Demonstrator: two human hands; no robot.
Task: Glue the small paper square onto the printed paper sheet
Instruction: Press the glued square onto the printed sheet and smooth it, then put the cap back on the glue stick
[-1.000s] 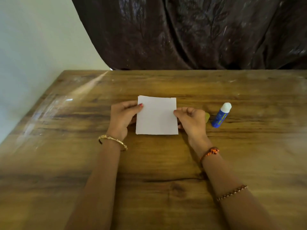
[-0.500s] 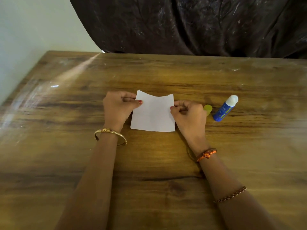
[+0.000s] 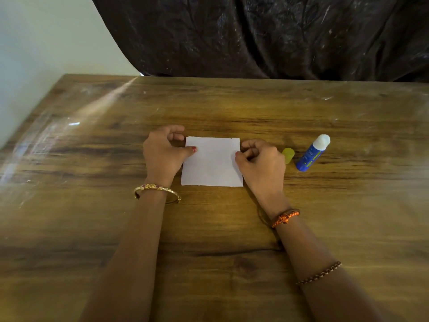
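A white paper sheet (image 3: 212,162) lies flat in the middle of the wooden table (image 3: 92,205), blank side up. My left hand (image 3: 162,152) grips its left edge, thumb on top and fingers curled. My right hand (image 3: 261,163) pinches its right edge the same way. To the right lies an uncapped blue glue stick (image 3: 312,153) with a white tip. Its yellow cap (image 3: 288,155) sits between the stick and my right hand. A separate small paper square cannot be made out.
A dark brown curtain (image 3: 255,36) hangs behind the table's far edge. A pale wall (image 3: 34,43) stands at the left. Bracelets circle both my wrists.
The paper bowed up between my hands half a second ago and now lies flat again. Both hands stayed on its side edges. The camera view shifted.
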